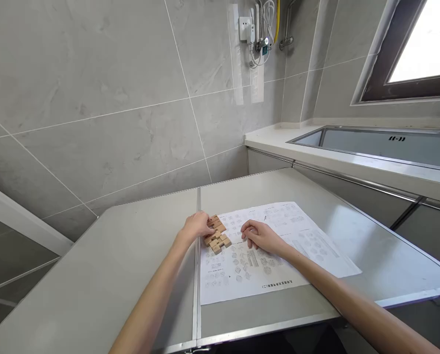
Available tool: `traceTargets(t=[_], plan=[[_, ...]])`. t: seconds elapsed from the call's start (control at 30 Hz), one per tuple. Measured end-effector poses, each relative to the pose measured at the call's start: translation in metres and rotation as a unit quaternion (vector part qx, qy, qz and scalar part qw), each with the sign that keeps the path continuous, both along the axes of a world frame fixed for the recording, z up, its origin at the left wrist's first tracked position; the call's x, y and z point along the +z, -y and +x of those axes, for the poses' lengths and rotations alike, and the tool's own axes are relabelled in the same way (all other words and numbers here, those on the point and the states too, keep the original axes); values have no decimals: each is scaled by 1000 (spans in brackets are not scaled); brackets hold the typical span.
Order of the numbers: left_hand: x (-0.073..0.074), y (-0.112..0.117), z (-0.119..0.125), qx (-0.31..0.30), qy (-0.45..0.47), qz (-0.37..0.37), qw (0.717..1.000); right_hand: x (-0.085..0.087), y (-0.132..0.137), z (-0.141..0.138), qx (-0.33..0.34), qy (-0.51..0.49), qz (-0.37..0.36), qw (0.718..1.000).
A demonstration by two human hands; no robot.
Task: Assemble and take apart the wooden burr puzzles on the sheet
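A cluster of notched wooden puzzle pieces (220, 242) lies at the left edge of a printed sheet (242, 287), set close together in rows. My left hand (195, 225) is closed at the far left side of the cluster, its thumb lying over the pieces; the other fingertips are partly hidden. Just to the right, above the sheet's drawings, my right hand (262, 235) has loosely curled fingers, somewhat apart, with nothing visible in them. The sheet carries many small line drawings and a heading that appears upside down.
The sheet lies on a pale folding table (131, 275) with a metal seam (196, 295) down its middle. Behind stands a grey tiled wall (105, 98). A counter with a steel sink (374, 142) is at the right, under a window. A socket with a plug (246, 29) is on the wall.
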State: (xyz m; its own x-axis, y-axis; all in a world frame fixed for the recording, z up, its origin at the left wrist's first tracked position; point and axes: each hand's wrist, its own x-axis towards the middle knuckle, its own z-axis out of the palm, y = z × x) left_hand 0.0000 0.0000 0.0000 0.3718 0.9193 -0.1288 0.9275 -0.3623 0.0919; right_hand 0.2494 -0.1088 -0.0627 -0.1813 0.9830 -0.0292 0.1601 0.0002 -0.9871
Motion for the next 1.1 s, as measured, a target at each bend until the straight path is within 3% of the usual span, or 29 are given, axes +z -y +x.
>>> traceTargets(t=[0.13, 0.3, 0.83, 1.1], plan=[[9, -19, 12, -41, -46, -37, 997, -2, -2, 0, 3, -1, 4, 1000], [16, -29, 21, -77, -76, -33, 994, -1, -2, 0, 3, -5, 5, 1000], [40, -20, 43, -108, -108, 14, 988, -1, -5, 0, 7, -47, -14, 999], [39, -24, 42, -102, -127, -44, 986, -2, -5, 0, 9, -53, -14, 998]])
